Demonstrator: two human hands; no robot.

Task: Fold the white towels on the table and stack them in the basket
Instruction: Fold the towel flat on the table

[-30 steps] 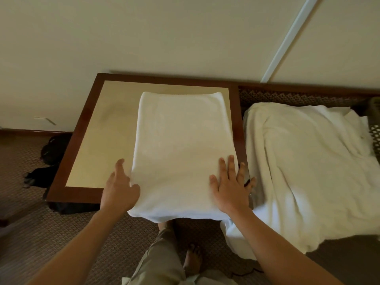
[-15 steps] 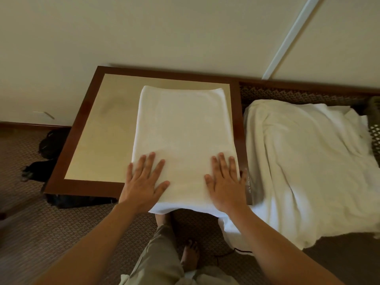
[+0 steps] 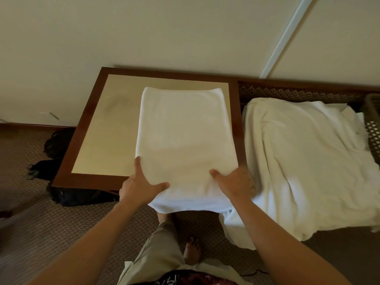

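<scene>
A plain cream wall backs a dark-framed worktop (image 3: 90, 128) with a pale inset top, standing on patterned carpet. On it lies a folded white towel (image 3: 185, 136), long axis running from the far edge to the near edge, nearer the right edge than the left, its near end overhanging the near edge. Half a second ago both hands lay flat on top of the towel's near part, fingers spread as if smoothing it; now they have slid outward to its near corners. The left hand (image 3: 139, 186) grips the near left corner, thumb on top of the cloth and index finger stretched along the left side, the other fingers hidden beneath. The right hand (image 3: 234, 184) grips the near right corner, thumb on top and fingers tucked under the edge. That shift from pressing to gripping suggests the smoothing is done and the next fold, or a lift, is being set up, probably carrying the near end toward the far edge. Beyond the right edge of the worktop a heap of unfolded white cloth (image 3: 304, 165) is spread, and past it a woven basket (image 3: 373, 128) shows only partly at the frame's edge, so plenty of the task appears to remain.
</scene>
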